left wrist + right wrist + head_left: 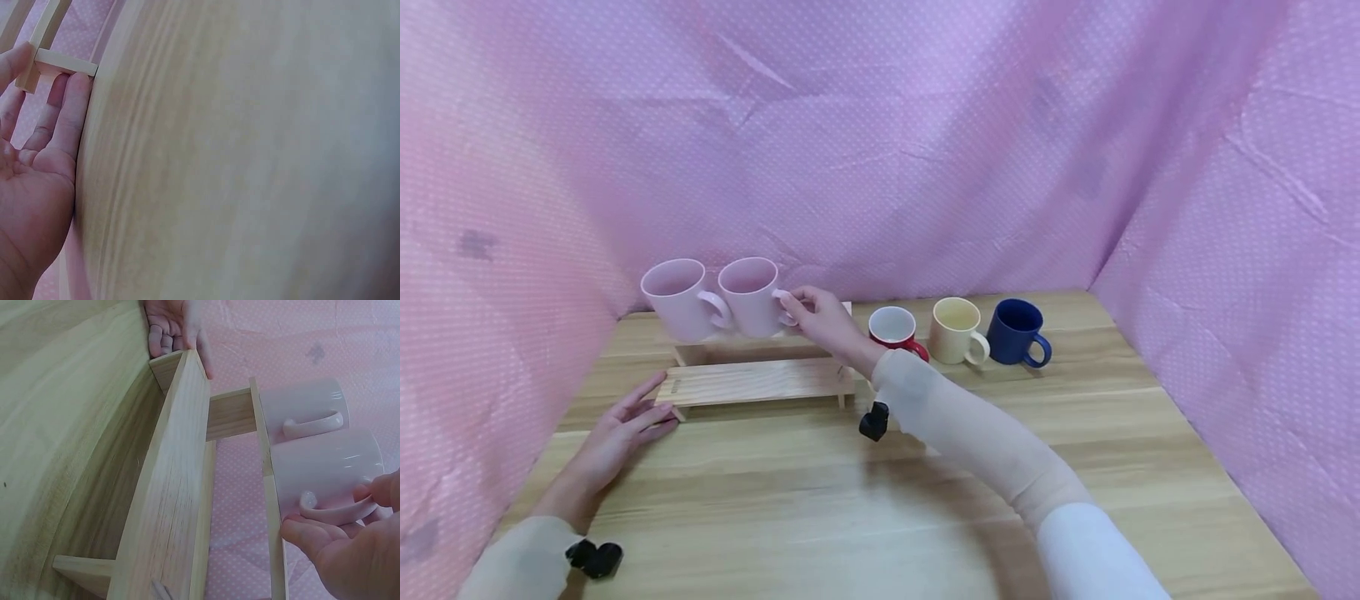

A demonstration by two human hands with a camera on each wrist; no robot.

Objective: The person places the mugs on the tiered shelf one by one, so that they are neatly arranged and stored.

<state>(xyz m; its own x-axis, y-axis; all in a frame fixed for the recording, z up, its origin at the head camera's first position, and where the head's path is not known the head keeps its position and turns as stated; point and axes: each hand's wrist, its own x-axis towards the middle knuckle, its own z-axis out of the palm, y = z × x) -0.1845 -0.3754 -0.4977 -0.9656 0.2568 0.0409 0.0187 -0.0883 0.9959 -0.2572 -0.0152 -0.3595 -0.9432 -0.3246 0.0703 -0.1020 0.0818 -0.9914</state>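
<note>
Two pale pink mugs stand side by side on the upper step of a wooden two-step rack (760, 380), handles to the right. My right hand (827, 321) pinches the handle of the right-hand pink mug (751, 300), whose base meets the upper board in the right wrist view. Beside it is the other pink mug (676, 302). At the rack's left end, my left hand (621, 433) rests with extended fingers touching the lower step's end; the left wrist view shows fingertips against its leg (65, 62).
Right of the rack stand a red mug with a white inside (892, 325), a cream mug (955, 332) and a dark blue mug (1017, 332) in a row. A pink dotted curtain (880, 150) encloses the wooden table (760, 508) at the back and sides.
</note>
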